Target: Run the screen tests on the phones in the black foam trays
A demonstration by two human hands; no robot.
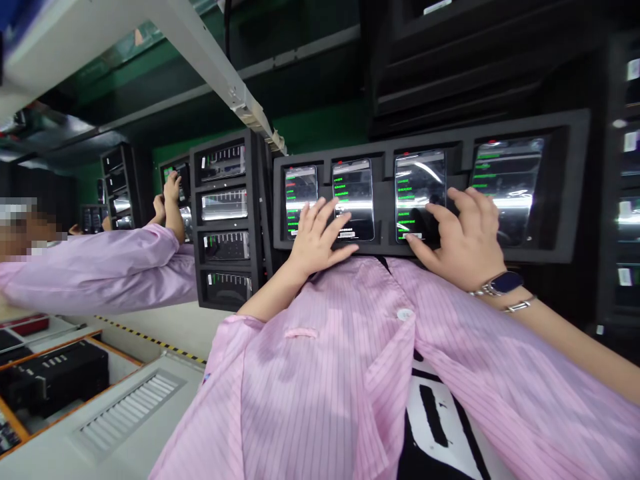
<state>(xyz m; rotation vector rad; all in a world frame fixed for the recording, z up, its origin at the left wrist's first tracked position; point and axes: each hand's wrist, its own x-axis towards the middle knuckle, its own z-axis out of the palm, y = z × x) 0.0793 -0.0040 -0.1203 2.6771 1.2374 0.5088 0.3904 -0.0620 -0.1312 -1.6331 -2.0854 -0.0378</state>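
In front of me lies a black foam tray [385, 175] with several smartphones set in its slots, their dark screens lit with lines of green text. My left hand [319, 237] is spread over the two phones on the left, its fingertips at the second phone [357, 193] and near the leftmost phone [300, 183]. My right hand [465, 237], with a watch and bracelet at the wrist, has its fingers apart over the third phone [419, 180]. Its outer fingers partly cover the rightmost phone [515, 187]. Neither hand grips anything.
Left of my tray, a second black tray [254, 200] holds several phones. A co-worker in a pink sleeve [115, 267] reaches toward another tray further left. Stacked black trays [480, 60] stand behind. More phones lie at the far right. A pale metal post [210, 57] slants overhead.
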